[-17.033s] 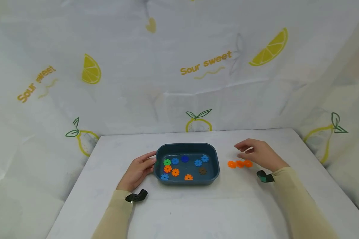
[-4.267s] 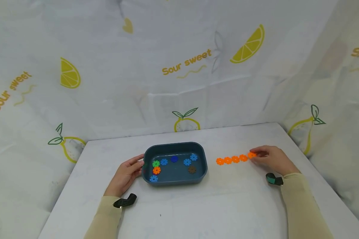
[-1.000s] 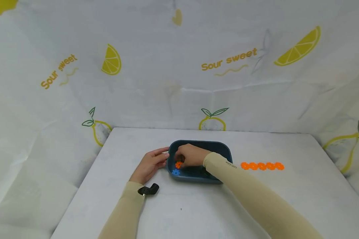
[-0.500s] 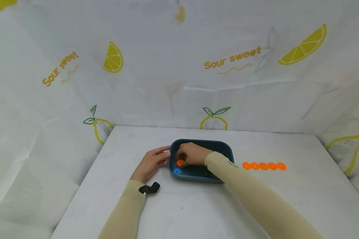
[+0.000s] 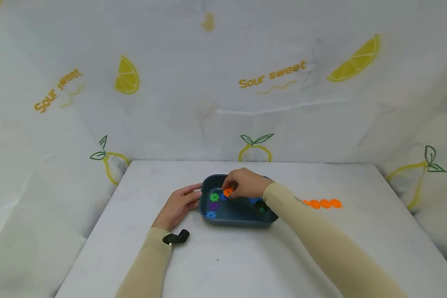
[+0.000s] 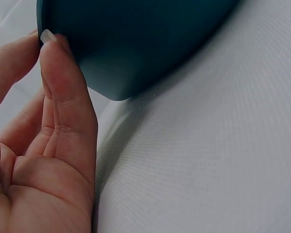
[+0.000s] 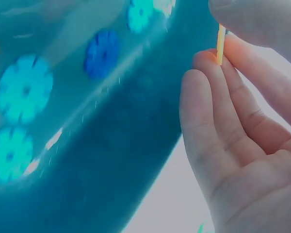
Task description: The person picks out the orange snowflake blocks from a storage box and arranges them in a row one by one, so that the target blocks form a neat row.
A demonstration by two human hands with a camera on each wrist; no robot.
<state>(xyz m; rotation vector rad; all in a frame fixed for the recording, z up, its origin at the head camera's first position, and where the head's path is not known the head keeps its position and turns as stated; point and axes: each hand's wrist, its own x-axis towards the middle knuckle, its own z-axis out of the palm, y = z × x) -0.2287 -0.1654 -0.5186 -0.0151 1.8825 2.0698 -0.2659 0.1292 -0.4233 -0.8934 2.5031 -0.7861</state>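
My right hand (image 5: 247,183) pinches an orange notched building disc (image 5: 228,192) between thumb and fingers, raised over the dark blue tray (image 5: 236,222). In the right wrist view, that orange disc (image 7: 221,44) appears edge-on. At the tray's left end, my left hand (image 5: 176,207) holds the rim; its fingertips meet the wall in the left wrist view. Inside the tray lie a green disc (image 5: 214,197), a purple disc (image 5: 214,205), a light blue disc (image 5: 210,215) and a dark blue disc (image 7: 102,54). My right hand and forearm hide part of the tray.
A row of orange discs (image 5: 325,203) lies on the white table (image 5: 223,273) to the tray's right, its left end hidden by my right sleeve (image 5: 313,223). A white lemon-print cloth (image 5: 179,124) hangs behind the table. Both wrists wear dark bands.
The tray has lost several orange discs since the oldest frame, and the row beside it has grown. In the last half second, my right hand has lifted an orange disc, uncovering the purple one.
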